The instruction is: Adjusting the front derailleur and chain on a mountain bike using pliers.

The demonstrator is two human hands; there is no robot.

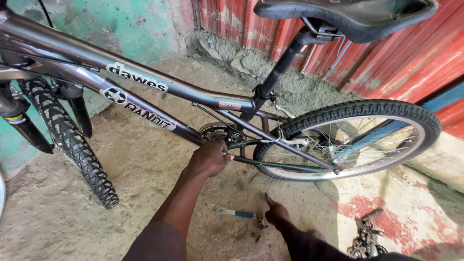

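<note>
Grey steel makes up the bike frame (145, 104), so you can judge it heavy and stiff, best held by the tubes rather than the spoked rear wheel (348, 140). Your left hand (209, 158) is clenched at the crank area (220, 133), just under the chainring, and what exactly your fingers grasp is hidden. Your right hand (276, 212) sits low on the floor (72, 212); you pinch a small red-tipped tool (268, 199), though its shape is unclear. A wrench (235, 212) with a blue handle lies on the floor just beside that hand, well below the crank. The greasy drivetrain likely feels slippery, so grip firmly.
</note>
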